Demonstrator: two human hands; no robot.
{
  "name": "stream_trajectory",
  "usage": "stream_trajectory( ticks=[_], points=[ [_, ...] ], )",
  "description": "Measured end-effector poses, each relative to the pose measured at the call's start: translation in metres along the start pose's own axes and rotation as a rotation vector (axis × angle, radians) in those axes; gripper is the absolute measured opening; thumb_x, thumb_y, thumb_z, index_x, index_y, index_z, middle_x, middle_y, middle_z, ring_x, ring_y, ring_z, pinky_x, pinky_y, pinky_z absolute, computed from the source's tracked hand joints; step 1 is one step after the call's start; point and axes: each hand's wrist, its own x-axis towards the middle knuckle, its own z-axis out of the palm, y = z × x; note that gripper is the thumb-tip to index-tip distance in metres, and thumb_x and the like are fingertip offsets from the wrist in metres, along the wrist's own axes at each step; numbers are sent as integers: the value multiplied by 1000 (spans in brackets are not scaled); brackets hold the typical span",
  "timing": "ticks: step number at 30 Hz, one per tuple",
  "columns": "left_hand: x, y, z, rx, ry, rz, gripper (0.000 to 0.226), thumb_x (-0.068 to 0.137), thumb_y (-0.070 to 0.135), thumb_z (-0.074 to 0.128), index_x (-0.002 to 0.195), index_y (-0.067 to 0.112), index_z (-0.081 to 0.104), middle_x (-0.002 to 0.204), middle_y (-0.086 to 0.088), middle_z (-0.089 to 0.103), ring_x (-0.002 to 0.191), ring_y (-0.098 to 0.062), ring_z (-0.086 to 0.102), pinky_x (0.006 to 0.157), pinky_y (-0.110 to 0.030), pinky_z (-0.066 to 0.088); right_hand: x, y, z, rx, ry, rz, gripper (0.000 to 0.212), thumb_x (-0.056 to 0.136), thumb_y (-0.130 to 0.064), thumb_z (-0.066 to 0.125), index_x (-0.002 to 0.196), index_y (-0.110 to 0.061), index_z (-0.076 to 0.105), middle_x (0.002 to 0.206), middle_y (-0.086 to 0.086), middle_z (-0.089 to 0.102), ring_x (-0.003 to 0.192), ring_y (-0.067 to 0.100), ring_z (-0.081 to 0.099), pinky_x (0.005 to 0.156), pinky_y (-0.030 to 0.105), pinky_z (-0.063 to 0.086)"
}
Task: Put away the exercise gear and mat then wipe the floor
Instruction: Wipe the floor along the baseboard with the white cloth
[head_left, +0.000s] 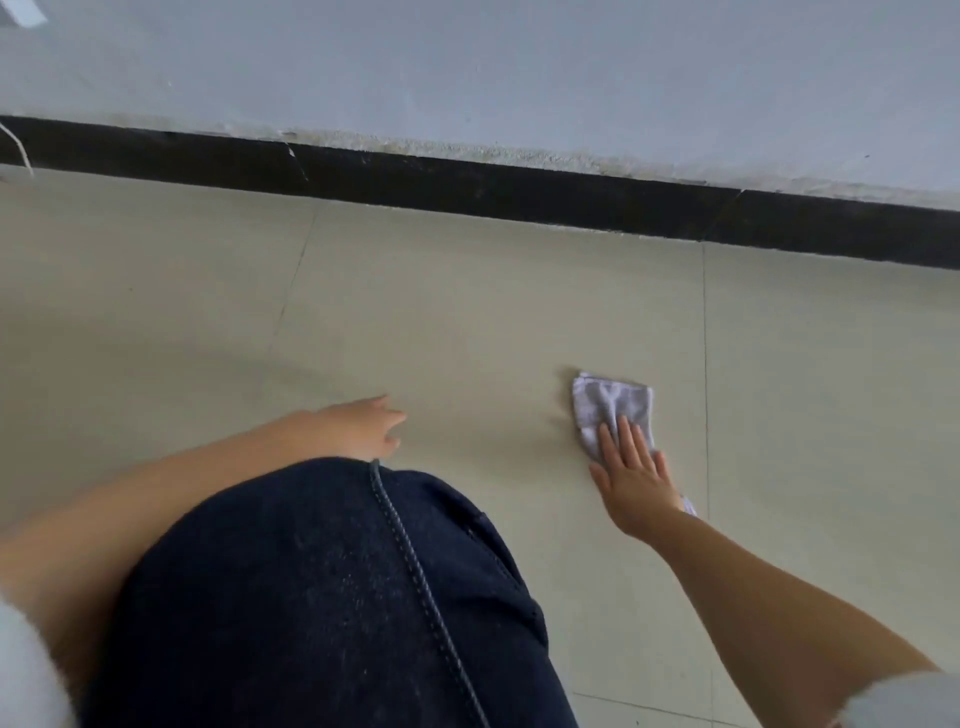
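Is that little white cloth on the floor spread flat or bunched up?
Bunched: the small white cloth shows folds and creases under the right hand.

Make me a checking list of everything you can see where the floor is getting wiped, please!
Surface: pale tiled floor with thin grout lines.
Job's things: light grey cloth lying flat on the floor; no exercise gear or mat in view.
Clutter: nothing seen.
Hands: right hand flat, fingers straight, pressing on the cloth; left hand open, resting on the floor beside a dark-trousered knee.
Cables: a thin white cord at the far left edge, by the wall.
Surroundings: black skirting strip along the base of a pale grey wall.
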Motion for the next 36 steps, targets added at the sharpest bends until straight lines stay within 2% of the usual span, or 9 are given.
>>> stream_trajectory(
  ticks=[8, 15, 18, 20, 24, 27, 29, 32, 36],
  points=[
    [3, -7, -121, 299, 272, 26, 47, 101, 34, 34, 143, 13, 35, 147, -14, 38, 133, -31, 39, 107, -38, 35, 20, -22, -7, 77, -52, 93, 67, 101, -43, 17, 151, -8, -9, 157, 15, -20, 145, 29, -18, 119, 46, -1],
    [56, 45, -136, 516, 257, 161, 46, 101, 36, 31, 141, 13, 37, 142, -14, 44, 127, -32, 45, 100, -36, 40, -7, -30, -24, 129, -130, 95, 63, 98, -37, 35, 151, -27, 2, 158, 3, -15, 146, 26, 1, 113, 50, 23],
    [89, 80, -116, 535, 229, 241, 49, 101, 41, 30, 141, 15, 35, 144, -12, 41, 130, -31, 43, 99, -39, 39, -14, -22, -38, 22, -246, 41, 68, 99, -31, 38, 151, -25, -5, 157, 2, -18, 146, 27, 4, 112, 50, 26],
    [108, 106, -108, 459, 281, 282, 49, 100, 40, 30, 141, 14, 35, 146, -13, 36, 134, -30, 37, 103, -41, 35, -8, -18, -58, -78, -362, 8, 65, 100, -23, 37, 152, -20, -2, 158, 6, -12, 140, 33, 25, 106, 45, 34],
    [148, 127, -83, 239, 393, 338, 56, 100, 39, 28, 151, 20, 14, 160, -8, 4, 147, -23, 4, 116, -49, 11, 6, -21, -83, -268, -450, -10, 63, 97, -12, 38, 152, -17, 7, 158, 6, 3, 127, 39, 44, 96, 42, 42],
    [172, 105, -48, 147, 465, 397, 59, 98, 43, 24, 152, 24, 11, 161, -2, -3, 148, -19, 0, 116, -50, 2, 3, -27, -73, -312, -481, 25, 82, 91, -6, 52, 152, -15, -3, 158, 9, -9, 139, 37, 28, 108, 44, 35],
    [182, 91, -29, 133, 609, 460, 61, 92, 46, 25, 148, 21, 29, 158, -6, 20, 145, -24, 23, 115, -50, 8, -2, -30, -62, -223, -467, 66, 91, 88, -2, 51, 150, -17, -13, 156, 7, -25, 147, 30, 3, 115, 46, 25],
    [187, 86, -23, 111, 681, 462, 60, 88, 43, 33, 141, 18, 43, 149, -7, 40, 136, -25, 40, 111, -50, 18, -11, -34, -50, -107, -436, 133, 82, 94, -4, 40, 148, -19, -20, 151, 3, -36, 146, 24, -14, 119, 43, 11],
    [192, 88, -19, 119, 744, 470, 60, 88, 43, 33, 143, 19, 38, 151, -6, 37, 139, -23, 33, 112, -50, 17, -14, -21, -39, -75, -307, 28, 66, 103, -35, 23, 147, -16, -23, 147, 6, -41, 141, 21, -29, 119, 40, -6]
  ],
)
